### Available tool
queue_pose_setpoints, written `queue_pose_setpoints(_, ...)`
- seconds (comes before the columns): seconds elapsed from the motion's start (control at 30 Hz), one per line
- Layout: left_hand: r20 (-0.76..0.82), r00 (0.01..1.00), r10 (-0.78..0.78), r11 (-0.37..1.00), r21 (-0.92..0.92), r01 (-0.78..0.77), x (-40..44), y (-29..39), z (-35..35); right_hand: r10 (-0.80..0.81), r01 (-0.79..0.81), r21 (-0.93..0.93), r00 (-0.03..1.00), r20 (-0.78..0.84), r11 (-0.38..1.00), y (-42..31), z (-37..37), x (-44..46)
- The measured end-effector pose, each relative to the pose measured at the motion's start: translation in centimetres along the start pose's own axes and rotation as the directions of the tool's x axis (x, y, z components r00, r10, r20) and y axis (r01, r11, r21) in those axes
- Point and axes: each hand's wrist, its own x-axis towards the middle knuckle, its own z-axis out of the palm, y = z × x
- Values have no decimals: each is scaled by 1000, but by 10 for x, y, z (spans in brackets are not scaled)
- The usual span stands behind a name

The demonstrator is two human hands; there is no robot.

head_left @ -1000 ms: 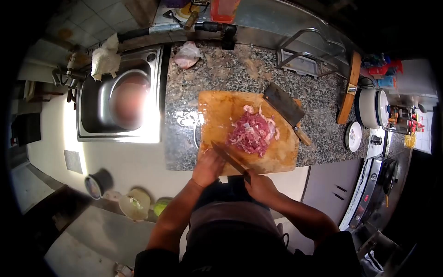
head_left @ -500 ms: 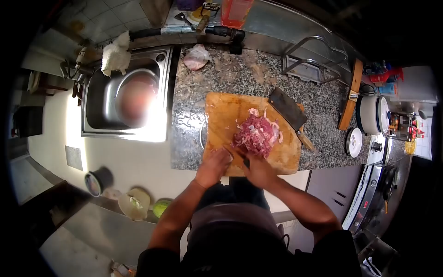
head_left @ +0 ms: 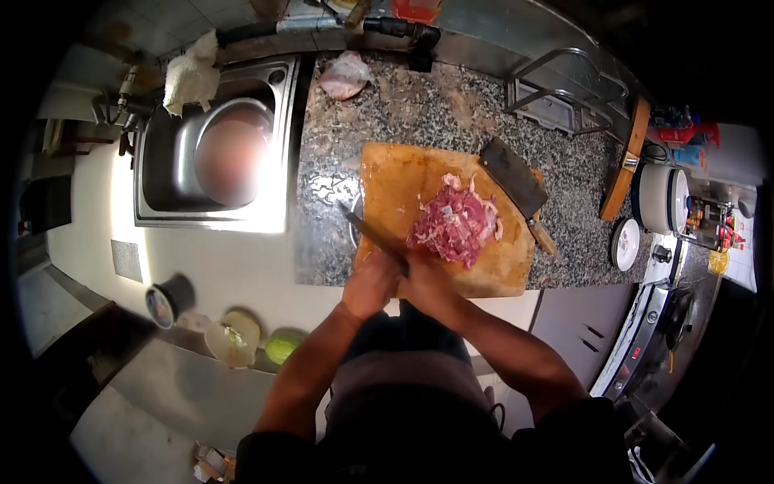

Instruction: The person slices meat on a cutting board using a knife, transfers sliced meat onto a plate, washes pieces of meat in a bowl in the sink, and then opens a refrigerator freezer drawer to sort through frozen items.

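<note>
My right hand is closed around the handle of a knife, whose dark blade points up and left across the near left part of the wooden cutting board. Right beside it, my left hand is curled closed at the board's near edge; what its fingers hold, if anything, is hidden. A heap of cut raw red meat lies on the board, just beyond my right hand. At the board's right edge rests a cleaver with a wooden handle.
Left of the granite counter is a steel sink with a round bowl inside. A pale lump of meat sits at the back. A metal rack, a white plate and a pot stand to the right.
The knife blade has swung up and left, so it now shows clearly over the board. My two hands have come closer together. The view has shifted slightly.
</note>
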Motion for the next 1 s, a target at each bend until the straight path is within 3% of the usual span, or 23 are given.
queue_pose_setpoints(0.03,37,999,-27,999,21,26,-8,-6,5,197,-180,-108,966,170,978,-20,-4,25)
queue_pose_setpoints(0.07,35,999,-6,1000,27,5,-7,0,1,192,-178,-105,970,149,978,-29,-21,29)
queue_pose_setpoints(0.13,99,989,-113,991,-63,119,10,11,-10,306,-310,-19,925,225,951,-37,-55,38)
queue_pose_setpoints(0.27,66,998,14,1000,25,-16,4,12,-13,282,-288,60,955,88,956,-11,-66,-1)
queue_pose_setpoints(0.33,60,998,30,999,9,-31,0,9,-11,87,-87,-15,996,-6,996,-13,-54,-26)
queue_pose_setpoints(0.53,51,999,-14,1000,24,13,-4,0,2,253,-237,-99,947,199,966,-19,-49,-60)
queue_pose_setpoints(0.7,79,995,-58,998,8,58,-8,-3,3,432,-406,-149,835,342,902,-16,-55,-74)
queue_pose_setpoints(0.83,-2,1000,-28,1000,14,28,-5,-2,2,445,-421,-148,812,379,895,-14,-45,-65)
queue_pose_setpoints(0.9,33,999,-41,999,-27,42,-3,0,-1,292,-282,-76,917,270,956,-15,-33,-46)
queue_pose_setpoints(0.93,25,999,-36,999,-24,37,-1,-1,0,287,-276,-79,921,264,958,-16,-36,-46)
queue_pose_setpoints(1.0,73,991,-115,993,-6,116,-2,1,0,476,-431,-204,785,396,879,-19,-49,-60)
